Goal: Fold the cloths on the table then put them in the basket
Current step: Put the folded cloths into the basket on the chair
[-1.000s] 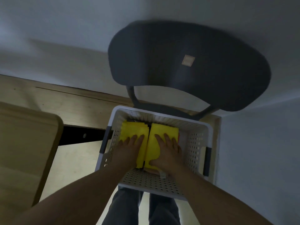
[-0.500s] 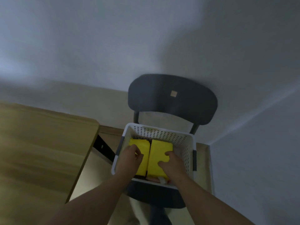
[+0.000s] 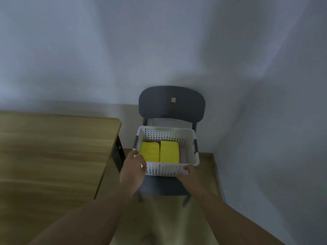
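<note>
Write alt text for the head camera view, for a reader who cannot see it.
The left hand and right hand hold the near side of a white basket on a dark chair. Two folded yellow cloths lie side by side inside it. A wooden table stands to the left.

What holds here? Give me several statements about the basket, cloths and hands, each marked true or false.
1. The left cloth and right cloth, both yellow, lie side by side in the white basket. True.
2. The basket stands on the floor. False: it stands on the dark chair.
3. The left hand and right hand both touch the basket's near side. True.
4. The right hand pinches a cloth. False: it touches only the basket.
</note>
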Tool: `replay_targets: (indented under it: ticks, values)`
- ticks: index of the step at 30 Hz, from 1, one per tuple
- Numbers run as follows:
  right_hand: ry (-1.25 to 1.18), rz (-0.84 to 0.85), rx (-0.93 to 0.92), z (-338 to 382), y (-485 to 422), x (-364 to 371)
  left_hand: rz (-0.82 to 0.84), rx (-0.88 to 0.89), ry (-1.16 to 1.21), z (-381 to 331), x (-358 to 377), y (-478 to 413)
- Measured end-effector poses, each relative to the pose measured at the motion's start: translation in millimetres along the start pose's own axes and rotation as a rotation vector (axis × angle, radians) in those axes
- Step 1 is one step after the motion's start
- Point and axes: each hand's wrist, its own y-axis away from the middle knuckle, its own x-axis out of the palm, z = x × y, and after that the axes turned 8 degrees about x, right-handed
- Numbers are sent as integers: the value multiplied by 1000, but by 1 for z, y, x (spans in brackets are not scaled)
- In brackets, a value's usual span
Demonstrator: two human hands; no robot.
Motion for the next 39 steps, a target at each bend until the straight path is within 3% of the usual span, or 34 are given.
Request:
replay_targets:
  ticks: [4,10,16,22,26,34,39]
  values:
    - [-35,-25,-104,-35,43,-10,-70,-6,20,-30,9,58]
    - [-250,-8,-96,-114,137,-28,-83,-20,65,-80,43,175]
    - [-63,6,21,-183,242,-43,-30,-79,66,-103,56,309]
    - [-123,0,26,-218,314,-18,-108,-125,66,-108,26,388]
    - [-163,0,26,-237,372,31,-178,-109,144,-81,1,458]
    - [-285,163,88,-264,530,165,-170,-192,225,28,-50,614]
    - [-266,215,88,-276,590,204,-176,-252,228,60,-81,673]
